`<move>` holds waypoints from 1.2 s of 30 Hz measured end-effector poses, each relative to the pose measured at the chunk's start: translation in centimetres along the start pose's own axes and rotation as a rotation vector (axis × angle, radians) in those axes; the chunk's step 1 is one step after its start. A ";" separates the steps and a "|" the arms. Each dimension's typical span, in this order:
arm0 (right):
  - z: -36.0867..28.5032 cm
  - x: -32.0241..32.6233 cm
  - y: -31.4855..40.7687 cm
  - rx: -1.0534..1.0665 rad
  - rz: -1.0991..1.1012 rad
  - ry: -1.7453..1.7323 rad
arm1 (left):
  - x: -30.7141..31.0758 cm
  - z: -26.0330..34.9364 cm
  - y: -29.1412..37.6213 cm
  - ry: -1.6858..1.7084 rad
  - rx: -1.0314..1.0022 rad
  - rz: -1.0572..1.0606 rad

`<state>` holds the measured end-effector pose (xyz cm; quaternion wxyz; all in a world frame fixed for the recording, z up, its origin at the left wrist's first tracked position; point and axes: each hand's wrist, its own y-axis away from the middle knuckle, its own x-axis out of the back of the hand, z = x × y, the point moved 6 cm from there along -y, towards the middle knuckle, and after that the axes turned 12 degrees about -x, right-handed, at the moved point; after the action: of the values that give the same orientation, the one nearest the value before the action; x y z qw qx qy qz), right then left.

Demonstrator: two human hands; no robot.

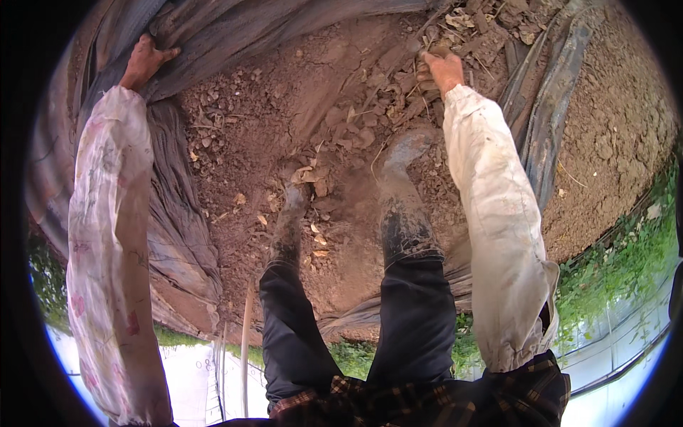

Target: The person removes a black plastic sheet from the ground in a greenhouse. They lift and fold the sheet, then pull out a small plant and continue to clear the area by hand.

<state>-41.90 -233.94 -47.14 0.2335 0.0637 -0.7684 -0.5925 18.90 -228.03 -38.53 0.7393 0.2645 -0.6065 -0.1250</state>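
Note:
My left hand [145, 61], below a pale printed sleeve cover, lies on dark plastic sheeting [229, 42] at the upper left, its thumb spread from the fingers; whether it grips a fold is not plain. At the upper right my right hand [441, 70] is curled low over reddish soil among dry leaves and stalks [395, 99]. Its fingertips are partly hidden, so what they hold cannot be told. A white sleeve cover runs up that arm. Between the hands lies bare, cracked reddish soil [320, 74].
My muddy boots [408, 213] stand in loose soil. Crumpled dark sheeting [555, 101] runs down the right side, with more folds [176, 203] at the left. A wooden pole [247, 341] rises near my leg. Green plants [624, 277] border the soil at lower right.

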 end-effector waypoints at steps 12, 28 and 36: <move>4.2 -1.0 5.7 0.215 0.036 0.382 | 1.9 2.5 0.9 -0.114 0.075 -0.035; 1.9 -1.6 -5.5 0.127 0.090 0.173 | 2.0 2.9 0.7 -0.124 0.073 -0.094; -3.3 -1.9 5.8 -0.056 -0.405 -0.244 | 2.2 3.3 0.9 -0.137 0.101 -0.097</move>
<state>-37.74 -234.42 -41.59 0.0170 0.1376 -0.7457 -0.6516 16.14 -229.17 -35.83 0.6750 0.3215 -0.6475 -0.1478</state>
